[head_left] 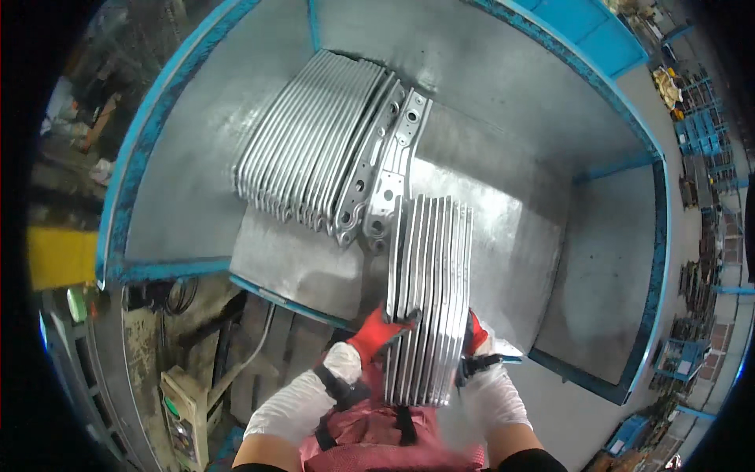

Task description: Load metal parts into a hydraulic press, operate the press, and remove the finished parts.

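Between my hands is an upright stack of several long, silver pressed-metal brackets (429, 291), held close to my body. My left hand (377, 333), in a red glove with dark fingertips, grips the stack's left side. My right hand (476, 333), gloved in red too, presses on its right side, and most of its fingers are hidden behind the metal. Past the stack, a row of matching brackets (307, 141) stands packed on edge in the bin. At the row's right end, a bracket with round holes (391, 165) leans, showing its broad face.
The large grey metal bin (503, 86) has blue edges and high walls around its far sides. Its low blue front edge (291, 301) lies near me. A control box (182, 421) on a stand is at lower left, and blue racks (698, 135) line the right.
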Action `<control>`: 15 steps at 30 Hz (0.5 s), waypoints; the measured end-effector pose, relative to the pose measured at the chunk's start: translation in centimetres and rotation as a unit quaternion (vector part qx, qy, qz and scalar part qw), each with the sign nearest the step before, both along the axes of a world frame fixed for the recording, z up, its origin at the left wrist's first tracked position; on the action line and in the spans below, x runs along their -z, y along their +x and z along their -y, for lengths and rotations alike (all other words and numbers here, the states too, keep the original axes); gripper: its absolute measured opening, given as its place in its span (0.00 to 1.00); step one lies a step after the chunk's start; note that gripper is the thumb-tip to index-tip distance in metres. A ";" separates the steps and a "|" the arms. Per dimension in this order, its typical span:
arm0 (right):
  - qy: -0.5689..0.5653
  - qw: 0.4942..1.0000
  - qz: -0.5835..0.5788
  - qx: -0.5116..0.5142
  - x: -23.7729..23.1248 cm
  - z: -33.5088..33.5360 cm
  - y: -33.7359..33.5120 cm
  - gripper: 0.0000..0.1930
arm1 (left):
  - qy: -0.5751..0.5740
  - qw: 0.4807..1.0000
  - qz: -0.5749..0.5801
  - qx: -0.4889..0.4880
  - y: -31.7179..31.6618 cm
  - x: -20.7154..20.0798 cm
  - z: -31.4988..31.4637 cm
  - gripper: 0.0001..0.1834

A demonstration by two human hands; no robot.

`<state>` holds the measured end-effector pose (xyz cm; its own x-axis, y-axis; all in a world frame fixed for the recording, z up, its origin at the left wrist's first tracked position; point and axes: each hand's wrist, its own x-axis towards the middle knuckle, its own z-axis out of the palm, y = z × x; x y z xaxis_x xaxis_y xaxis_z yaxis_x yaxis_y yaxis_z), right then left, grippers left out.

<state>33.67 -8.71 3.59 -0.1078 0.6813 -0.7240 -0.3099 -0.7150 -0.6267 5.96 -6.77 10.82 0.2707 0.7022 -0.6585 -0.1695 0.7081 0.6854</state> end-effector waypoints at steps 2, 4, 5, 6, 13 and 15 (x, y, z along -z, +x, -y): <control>0.003 0.999 0.008 -0.031 -2.8 0.5 0.8 0.13 | -0.001 0.996 0.060 -0.073 0.8 -1.6 2.9 0.43; 0.021 0.997 0.024 -0.073 -6.2 0.2 2.3 0.13 | 0.011 0.991 0.113 -0.075 1.5 -5.0 3.9 0.39; 0.032 0.995 0.026 -0.093 -7.8 0.0 2.5 0.13 | -0.020 0.998 0.064 0.015 0.1 -8.9 3.4 0.37; 0.051 0.993 0.019 -0.108 -9.0 -0.1 2.3 0.13 | 0.057 0.997 0.044 0.015 -0.2 -10.2 3.9 0.38; 0.047 0.971 -0.039 -0.232 -16.4 -4.6 -6.3 0.12 | 0.017 0.991 -0.080 -0.107 -2.1 -10.5 12.2 0.49; 0.022 0.958 -0.056 -0.281 -17.4 -5.5 -10.2 0.12 | 0.087 0.976 0.037 -0.196 -4.5 -11.7 15.0 0.55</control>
